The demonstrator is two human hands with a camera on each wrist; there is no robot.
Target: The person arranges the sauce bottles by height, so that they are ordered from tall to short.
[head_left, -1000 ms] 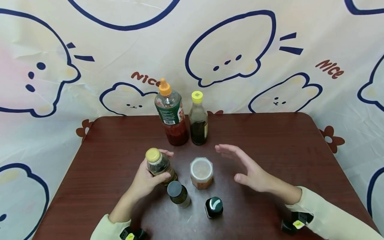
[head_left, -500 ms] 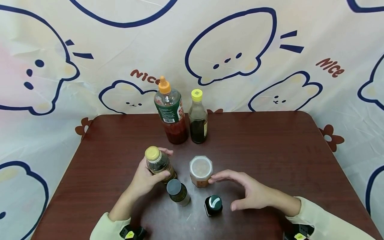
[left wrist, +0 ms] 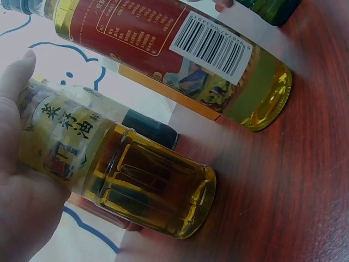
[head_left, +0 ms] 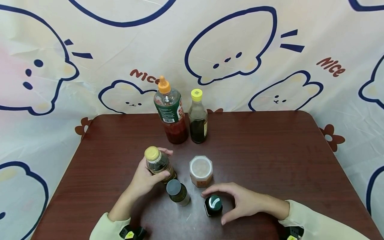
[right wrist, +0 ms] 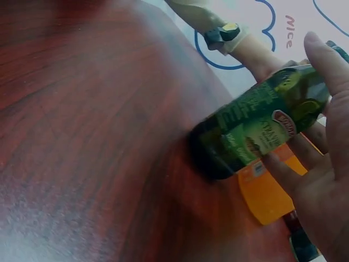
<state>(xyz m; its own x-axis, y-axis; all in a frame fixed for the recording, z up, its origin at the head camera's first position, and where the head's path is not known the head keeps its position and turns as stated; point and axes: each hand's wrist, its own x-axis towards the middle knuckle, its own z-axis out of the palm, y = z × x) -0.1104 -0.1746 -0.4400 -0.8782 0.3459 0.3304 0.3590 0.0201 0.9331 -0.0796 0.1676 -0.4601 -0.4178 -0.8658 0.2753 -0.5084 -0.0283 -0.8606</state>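
While my left hand [head_left: 142,180] grips the gold-capped oil bottle [head_left: 159,163], its thumb laid across the near side and the fingers passing behind the glass, my right hand [head_left: 240,200] is spread wide around the small green-capped bottle [head_left: 214,205]. My right index finger arches past that bottle's far side and the thumb lies along the near side, so the glass stands between them; whether my skin touches it I cannot tell. My right forearm comes in from the lower right, its pale sleeve [head_left: 318,220] ending short of the wrist, and my left forearm rises from the lower left.

Close in front of my left thumb stands the grey-capped bottle [head_left: 178,192], leaving little room on that side. A strip of wood separates it from the green-capped bottle. Just beyond my right fingertips is the white-lidded jar [head_left: 201,171], with only a narrow gap to my index finger. Farther off, the orange-capped sauce bottle [head_left: 172,113] and the yellow-capped sauce bottle [head_left: 198,120] stand side by side toward the far edge of the table [head_left: 264,146], where the printed cloth [head_left: 150,43] hangs behind. My widest room is to the right, where bare wood runs out to the slanting side edge and rounded far corner.
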